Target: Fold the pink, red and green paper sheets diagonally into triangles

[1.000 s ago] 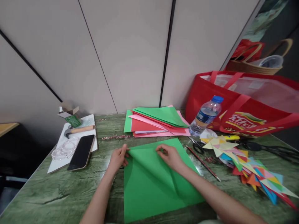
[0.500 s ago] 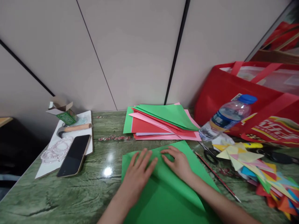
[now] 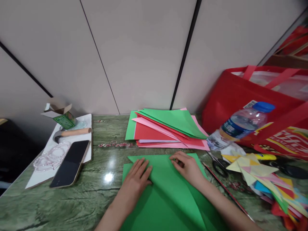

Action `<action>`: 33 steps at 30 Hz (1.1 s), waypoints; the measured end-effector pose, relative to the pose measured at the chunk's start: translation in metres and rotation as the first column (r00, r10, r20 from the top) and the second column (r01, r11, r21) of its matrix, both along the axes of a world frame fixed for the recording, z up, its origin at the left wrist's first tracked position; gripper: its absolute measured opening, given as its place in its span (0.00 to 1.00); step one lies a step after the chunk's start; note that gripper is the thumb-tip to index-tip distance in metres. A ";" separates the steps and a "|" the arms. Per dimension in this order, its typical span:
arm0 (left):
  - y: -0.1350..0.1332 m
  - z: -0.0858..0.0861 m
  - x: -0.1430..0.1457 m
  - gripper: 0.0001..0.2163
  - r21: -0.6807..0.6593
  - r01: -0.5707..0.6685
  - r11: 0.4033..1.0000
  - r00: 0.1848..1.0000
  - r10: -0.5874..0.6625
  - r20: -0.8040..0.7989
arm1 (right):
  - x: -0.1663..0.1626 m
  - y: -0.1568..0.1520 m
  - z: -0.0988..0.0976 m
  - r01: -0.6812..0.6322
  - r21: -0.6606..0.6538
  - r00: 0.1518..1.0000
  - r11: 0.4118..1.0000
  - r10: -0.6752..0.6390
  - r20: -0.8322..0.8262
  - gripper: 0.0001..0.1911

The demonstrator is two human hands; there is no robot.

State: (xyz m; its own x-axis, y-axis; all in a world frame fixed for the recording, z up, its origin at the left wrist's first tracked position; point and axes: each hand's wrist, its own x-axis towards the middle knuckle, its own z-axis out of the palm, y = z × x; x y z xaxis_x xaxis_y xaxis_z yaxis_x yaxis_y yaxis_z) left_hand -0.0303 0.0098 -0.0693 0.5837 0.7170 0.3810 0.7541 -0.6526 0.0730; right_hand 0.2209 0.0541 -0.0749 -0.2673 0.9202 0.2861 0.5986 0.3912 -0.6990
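Note:
Large green paper (image 3: 166, 189) lies on the tabletop in front of me, its upper layer folded over on a slant with the lower edge raised in a soft curve. Flat on the paper's left side rests my left hand (image 3: 137, 176), fingers stretched out and pointing away from me. My right hand (image 3: 186, 166) is at the upper right part of the fold, its fingers curled and the thumb close to the forefinger, pinching the paper. A second green layer shows beneath, at the left edge and on the right.
Behind the hands sits a stack of coloured paper (image 3: 166, 128). To the right are scissors (image 3: 220, 166), a thin red stick (image 3: 226, 189), folded paper pieces (image 3: 267, 179), a water bottle (image 3: 240, 125) and a red bag (image 3: 240, 93). A phone (image 3: 71, 163), sickle (image 3: 72, 132) and small box (image 3: 62, 117) lie left.
The upper green layer has shifted left, so its top edge runs straighter across and a pointed corner shows beyond my left hand. Both hands remain on the paper. The view has tilted slightly.

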 end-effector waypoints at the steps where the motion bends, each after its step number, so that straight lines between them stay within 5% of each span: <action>1: 0.001 -0.002 0.000 0.17 0.008 -0.011 1.000 1.000 0.011 0.002 | 0.000 0.000 -0.002 0.002 0.010 1.000 1.000 -0.002 -0.016 0.08; 11: -0.006 -0.009 -0.005 0.20 0.033 -0.322 0.946 0.940 0.324 -0.110 | -0.001 -0.004 -0.010 0.097 0.112 0.994 0.989 -0.102 0.040 0.08; 33: -0.011 -0.012 -0.002 0.22 -0.024 -0.355 0.934 0.931 0.351 -0.104 | 0.005 -0.003 -0.008 0.132 0.025 0.991 0.991 -0.131 -0.035 0.10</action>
